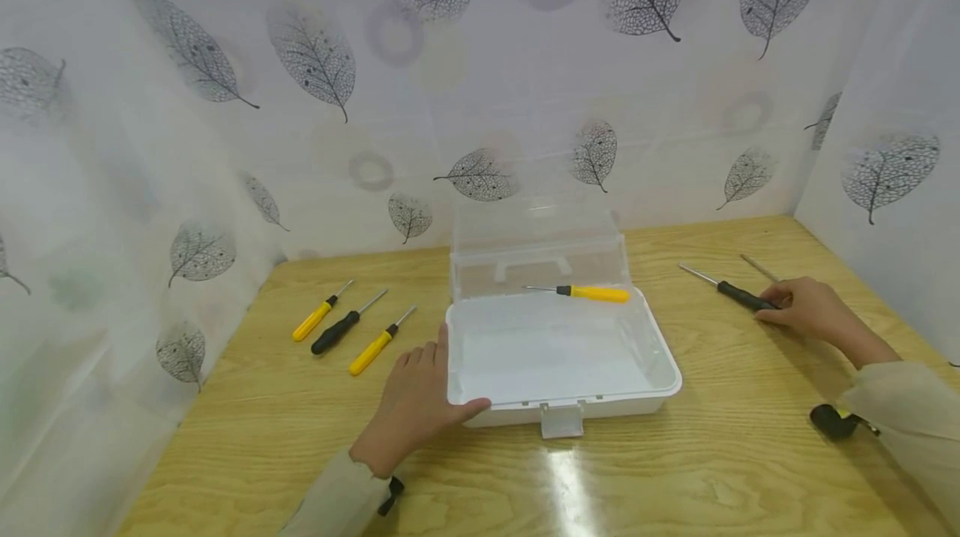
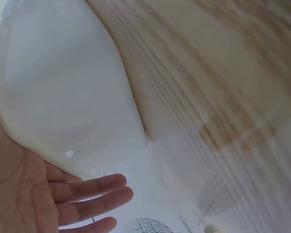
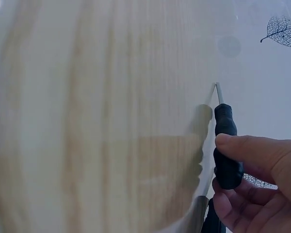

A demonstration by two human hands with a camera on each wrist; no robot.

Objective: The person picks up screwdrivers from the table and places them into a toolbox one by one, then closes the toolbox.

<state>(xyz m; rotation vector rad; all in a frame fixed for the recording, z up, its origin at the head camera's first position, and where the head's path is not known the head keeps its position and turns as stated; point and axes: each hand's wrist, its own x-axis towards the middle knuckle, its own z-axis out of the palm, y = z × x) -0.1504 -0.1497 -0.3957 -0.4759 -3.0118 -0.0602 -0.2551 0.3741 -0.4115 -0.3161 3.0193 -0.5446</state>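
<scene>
A white plastic box stands on the table with its clear lid raised at the back. My left hand rests against the box's left front corner, thumb over the front rim and fingers straight along the side. On the right, my right hand pinches a black-handled screwdriver between thumb and fingers, its shaft pointing away to the back left. The shaft of another screwdriver shows beyond this hand; a second black handle lies below it in the right wrist view.
A yellow screwdriver lies across the box's back edge. Left of the box lie two yellow screwdrivers and a black one. A short black-and-yellow tool is partly hidden by the right sleeve. A leaf-patterned curtain hangs behind.
</scene>
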